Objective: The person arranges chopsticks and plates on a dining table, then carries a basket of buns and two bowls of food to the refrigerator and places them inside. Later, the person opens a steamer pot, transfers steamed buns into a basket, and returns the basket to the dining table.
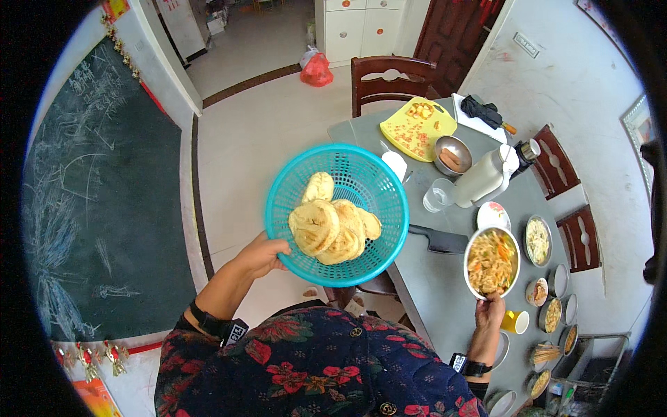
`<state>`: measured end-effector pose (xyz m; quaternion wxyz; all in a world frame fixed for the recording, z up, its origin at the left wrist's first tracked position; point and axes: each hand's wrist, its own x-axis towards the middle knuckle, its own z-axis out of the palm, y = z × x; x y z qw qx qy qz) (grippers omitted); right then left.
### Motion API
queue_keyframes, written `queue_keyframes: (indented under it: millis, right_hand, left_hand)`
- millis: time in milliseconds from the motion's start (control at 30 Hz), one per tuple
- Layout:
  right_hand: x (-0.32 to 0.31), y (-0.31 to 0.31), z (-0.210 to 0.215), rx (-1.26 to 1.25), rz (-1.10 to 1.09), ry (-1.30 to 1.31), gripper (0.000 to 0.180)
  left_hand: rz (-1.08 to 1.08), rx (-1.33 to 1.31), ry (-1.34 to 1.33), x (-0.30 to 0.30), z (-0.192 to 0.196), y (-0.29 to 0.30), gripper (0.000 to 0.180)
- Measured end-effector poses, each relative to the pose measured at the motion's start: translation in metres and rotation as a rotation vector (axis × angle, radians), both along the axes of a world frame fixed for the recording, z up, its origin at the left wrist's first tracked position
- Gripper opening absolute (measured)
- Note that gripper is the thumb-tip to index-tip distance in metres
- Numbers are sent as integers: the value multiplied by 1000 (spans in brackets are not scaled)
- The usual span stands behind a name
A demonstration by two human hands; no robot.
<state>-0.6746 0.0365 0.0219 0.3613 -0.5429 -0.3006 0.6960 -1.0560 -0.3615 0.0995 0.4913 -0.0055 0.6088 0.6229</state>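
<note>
The basket (379, 184) is up in the air, in front of the person's belly, past the left edge of the table; it should be light and a bit bendy, being plastic, and the breads (314, 228) inside should add only a little weight; they look soft and could slide if it tips, so the rim is a good place to hold, best with one hand on each side; the left hand (260, 257) grips the rim at its near left, thumb on top, with its other fingers hard to see.

The bowl (467, 278) is by the right side, over the table; it is likely the heavier and the trickier one, as it is full and the food could spill or be slippery; it should be kept flat and held by the rim; the right hand (489, 311) grips its near edge; I cannot tell if the bowl touches the table.

The basket is round and blue-green, full of small holes; the breads are pale yellow with brown spots, some curled round, in a pile; the bowl is white outside, with yellow-brown food and orange bits.

Further out, a knife (447, 241) lies between them on the grey table (434, 295); a yellow cup (515, 321) is near the right hand.
</note>
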Motion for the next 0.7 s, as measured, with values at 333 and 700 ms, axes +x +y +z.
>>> queue_keyframes:
  millis: [333,700]
  right_hand:
    - [-126,-85,146,116,728,176,47]
    - [-194,-126,118,-38,1112,-42,47]
  left_hand:
    - [-330,14,10,10,-14,35,51]
    - [-326,14,100,34,-9,45,39]
